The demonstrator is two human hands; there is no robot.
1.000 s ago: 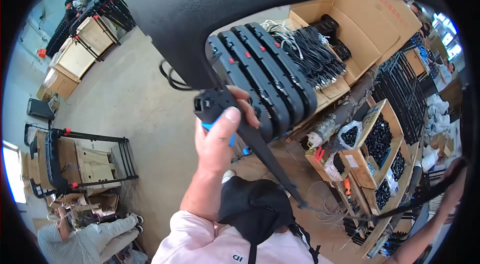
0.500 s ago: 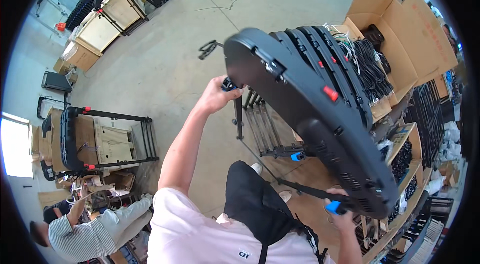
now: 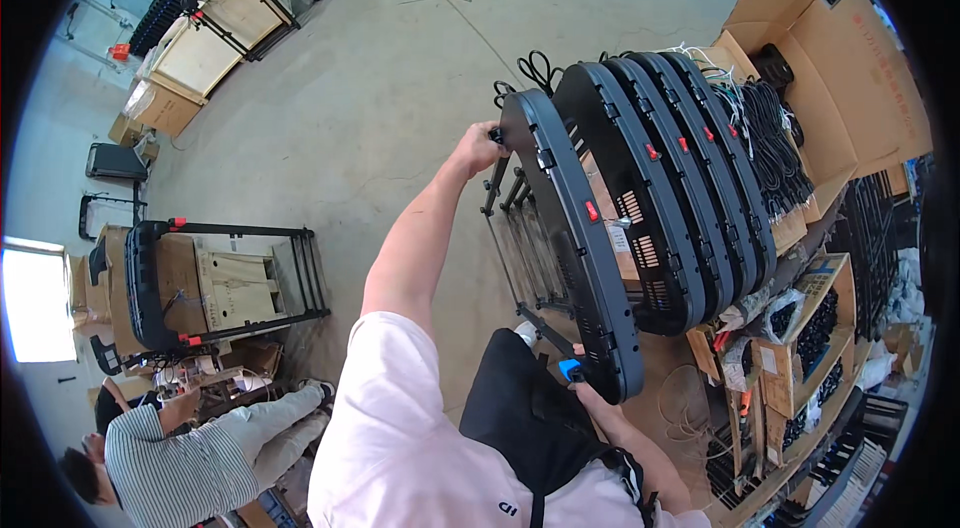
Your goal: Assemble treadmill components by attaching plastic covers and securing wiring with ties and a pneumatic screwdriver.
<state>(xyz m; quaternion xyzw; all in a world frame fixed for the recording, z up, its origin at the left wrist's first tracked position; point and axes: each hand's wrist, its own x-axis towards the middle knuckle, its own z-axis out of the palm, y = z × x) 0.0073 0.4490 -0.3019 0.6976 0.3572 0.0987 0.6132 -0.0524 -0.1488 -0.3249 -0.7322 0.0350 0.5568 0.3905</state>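
In front of me a treadmill frame (image 3: 577, 228) stands on edge, with a long black plastic housing and a red switch on its side. My left hand (image 3: 478, 149) is closed on its far end, where a dark rail meets the housing. My right hand (image 3: 588, 394) grips its near end, beside a blue piece (image 3: 570, 369); the housing partly hides those fingers. Just right of the frame I hold, several similar treadmill frames (image 3: 655, 193) stand side by side in a row, a narrow gap between. Black cable loops (image 3: 540, 71) stick out beyond their far ends.
An open carton (image 3: 840, 78) with black cables (image 3: 765, 143) lies beyond the row. Wooden parts bins (image 3: 815, 313) line the right. Another frame (image 3: 145, 283) lies on cartons at left, near a person in a striped shirt (image 3: 180, 463). Rails (image 3: 515, 238) reach toward the floor.
The frame in my hands has swung more upright and moved beside the standing row, its far end going right and its near end left. My left arm has reached farther out and right.
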